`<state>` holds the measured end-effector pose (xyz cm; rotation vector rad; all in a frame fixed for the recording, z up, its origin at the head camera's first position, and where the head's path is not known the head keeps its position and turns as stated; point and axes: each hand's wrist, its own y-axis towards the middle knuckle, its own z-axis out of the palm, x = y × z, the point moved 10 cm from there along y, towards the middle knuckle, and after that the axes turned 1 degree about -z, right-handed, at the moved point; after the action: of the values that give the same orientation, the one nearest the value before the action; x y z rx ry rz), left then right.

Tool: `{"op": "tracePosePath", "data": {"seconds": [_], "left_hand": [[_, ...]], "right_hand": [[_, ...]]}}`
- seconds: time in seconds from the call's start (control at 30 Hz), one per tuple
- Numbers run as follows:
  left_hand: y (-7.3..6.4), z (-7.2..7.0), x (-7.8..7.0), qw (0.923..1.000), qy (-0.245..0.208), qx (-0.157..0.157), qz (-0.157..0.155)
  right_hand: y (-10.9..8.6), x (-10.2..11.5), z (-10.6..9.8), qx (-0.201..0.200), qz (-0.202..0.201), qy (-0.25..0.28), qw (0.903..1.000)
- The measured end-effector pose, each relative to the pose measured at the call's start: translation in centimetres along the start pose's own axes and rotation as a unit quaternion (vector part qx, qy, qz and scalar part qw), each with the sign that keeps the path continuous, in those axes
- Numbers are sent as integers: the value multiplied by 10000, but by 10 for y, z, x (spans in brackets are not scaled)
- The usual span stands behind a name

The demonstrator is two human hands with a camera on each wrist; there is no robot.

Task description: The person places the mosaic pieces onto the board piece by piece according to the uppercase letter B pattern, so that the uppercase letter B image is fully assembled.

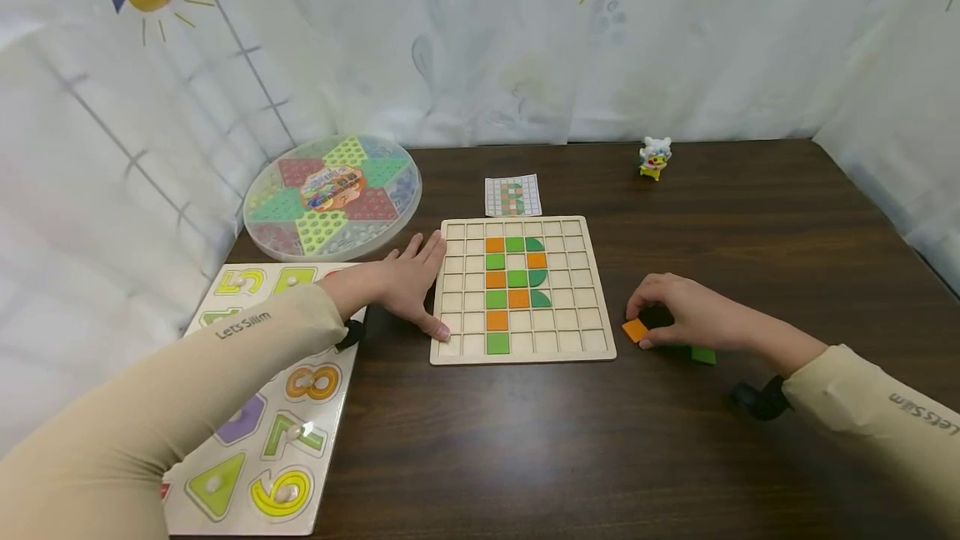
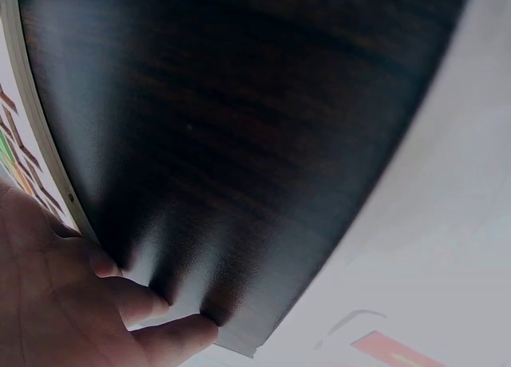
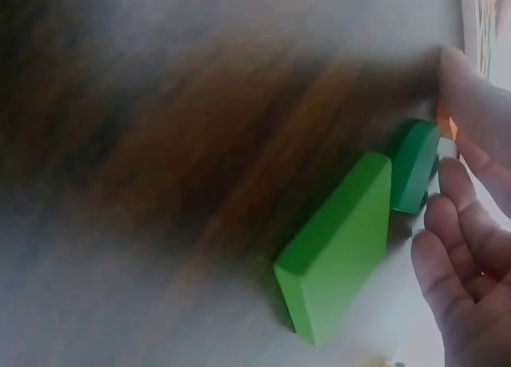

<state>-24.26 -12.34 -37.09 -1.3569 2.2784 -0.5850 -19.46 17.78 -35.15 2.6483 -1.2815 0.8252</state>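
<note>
A wooden grid board (image 1: pixel 555 344) lies at the middle of the table, with orange, light green and dark green tiles forming a letter-like shape in its left half. My left hand (image 1: pixel 411 280) is spread along the board's left edge, fingers extended and thumb over the lower left corner. To the right of the board, my right hand (image 1: pixel 678 311) pinches an orange square tile (image 1: pixel 634 330) between thumb and fingers, low over the table. Beside that hand lie a light green tile (image 3: pixel 339 255) and a dark green tile (image 3: pixel 413 167), the latter partly behind the fingers.
A small printed pattern card (image 1: pixel 513 196) lies behind the board. At the left are a round Chinese checkers set (image 1: pixel 382 232) and a number-and-shape puzzle board (image 1: pixel 330 448), partly under the left forearm. A small white figurine (image 1: pixel 655 158) stands near the back edge.
</note>
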Motion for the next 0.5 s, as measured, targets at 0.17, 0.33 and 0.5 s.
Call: {"op": "tracePosePath", "data": {"seconds": [0.17, 0.33, 0.5], "left_hand": [[0, 0, 0, 10000, -6, 9, 0], [-1, 0, 0, 10000, 9, 10, -2], [-1, 0, 0, 10000, 41, -11, 6]], "right_hand": [[3, 0, 1, 3, 132, -123, 9998], [6, 4, -5, -234, 256, 67, 9994], [16, 16, -12, -711, 297, 384, 9963]]}}
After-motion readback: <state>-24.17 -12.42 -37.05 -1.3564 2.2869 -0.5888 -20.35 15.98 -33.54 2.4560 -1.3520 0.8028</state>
